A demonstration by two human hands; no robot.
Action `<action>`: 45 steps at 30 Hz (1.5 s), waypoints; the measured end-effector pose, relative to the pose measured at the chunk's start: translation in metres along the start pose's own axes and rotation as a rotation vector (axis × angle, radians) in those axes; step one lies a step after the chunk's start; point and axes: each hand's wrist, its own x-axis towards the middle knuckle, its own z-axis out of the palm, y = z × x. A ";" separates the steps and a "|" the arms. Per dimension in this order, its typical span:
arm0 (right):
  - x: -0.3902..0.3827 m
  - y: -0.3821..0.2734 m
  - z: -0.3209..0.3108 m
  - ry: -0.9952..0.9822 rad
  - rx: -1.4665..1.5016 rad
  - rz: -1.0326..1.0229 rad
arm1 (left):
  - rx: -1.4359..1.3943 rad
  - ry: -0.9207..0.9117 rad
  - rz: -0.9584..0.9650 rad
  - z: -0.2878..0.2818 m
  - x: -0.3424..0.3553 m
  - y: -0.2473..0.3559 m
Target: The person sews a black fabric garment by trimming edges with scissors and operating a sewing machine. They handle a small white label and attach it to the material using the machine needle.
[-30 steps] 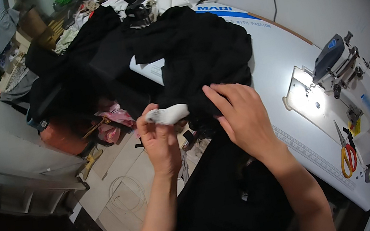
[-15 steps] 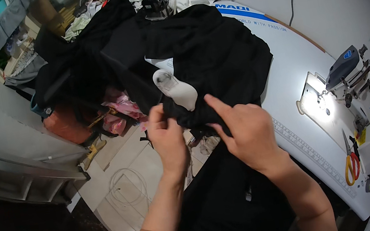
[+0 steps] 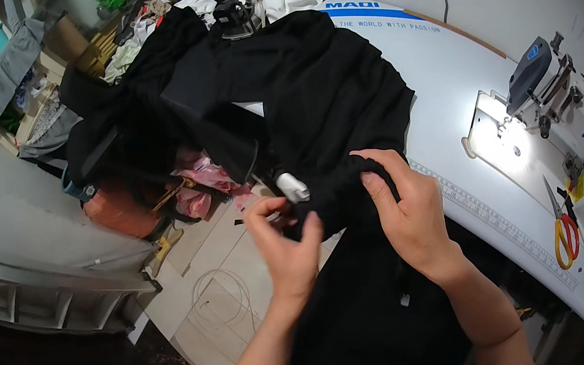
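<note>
A large black garment (image 3: 325, 83) lies in folds over the table and hangs off its near edge. My right hand (image 3: 415, 215) pinches a bunched edge of it between thumb and fingers. At the garment's near left edge is my left hand (image 3: 284, 250), its thumb and curled fingers apart, slightly blurred; whether it touches the cloth I cannot tell. Just above the left fingers a smooth white piece (image 3: 293, 187) pokes out, partly covered by black cloth; its kind is unclear. A white patch (image 3: 250, 108) shows between folds farther back.
To the right stands a sewing machine (image 3: 556, 105) with its lamp lit, on a white tabletop (image 3: 440, 94). Scissors (image 3: 566, 239) with red and yellow handles lie near it. A printed ruler (image 3: 499, 224) runs along the table edge. A coiled wire (image 3: 220, 297) lies on the tiled floor.
The white piece has moved nearer to me and is now mostly covered by cloth. My right hand has gone from a pointing finger to gripping the cloth; my left thumb and fingers have spread.
</note>
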 end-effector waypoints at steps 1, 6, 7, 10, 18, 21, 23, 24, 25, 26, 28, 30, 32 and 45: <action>-0.003 0.000 0.001 0.033 0.022 -0.040 | 0.117 0.009 0.081 0.008 -0.003 -0.010; -0.017 -0.008 -0.001 0.040 0.114 -0.190 | 0.159 -0.144 0.003 0.027 0.003 -0.049; -0.018 -0.007 0.002 0.078 0.095 -0.338 | 0.048 -0.224 -0.031 0.034 0.002 -0.049; -0.027 -0.022 -0.016 0.113 -0.076 -0.438 | 0.036 -0.094 -0.221 0.036 -0.002 -0.025; -0.063 -0.003 -0.069 0.282 -0.069 -0.082 | 0.178 -0.297 0.589 -0.093 0.053 0.091; -0.082 -0.015 -0.058 0.299 0.064 -0.002 | -0.376 -0.834 0.127 -0.100 0.035 0.091; -0.091 -0.016 -0.044 0.316 0.180 0.040 | -0.635 -1.010 -0.257 -0.093 0.010 0.067; -0.099 -0.014 -0.037 0.316 0.306 0.153 | -0.711 -1.045 -0.486 -0.089 -0.008 0.052; -0.105 -0.013 -0.026 0.335 0.341 0.214 | -0.677 -0.968 -0.667 -0.077 -0.030 0.044; -0.112 -0.009 -0.015 0.353 0.359 0.274 | -0.651 -0.892 -0.845 -0.063 -0.055 0.032; -0.126 -0.006 0.006 0.368 0.387 0.332 | -0.698 -1.002 -0.933 -0.054 -0.102 0.002; -0.134 -0.001 0.004 0.389 0.321 0.352 | -0.916 -0.951 -1.173 -0.043 -0.124 0.001; -0.135 0.007 0.000 0.578 0.438 0.470 | -1.178 -0.892 -1.317 -0.035 -0.130 0.006; -0.130 -0.038 0.009 0.444 0.219 0.103 | -0.125 -0.791 0.385 -0.049 -0.098 0.027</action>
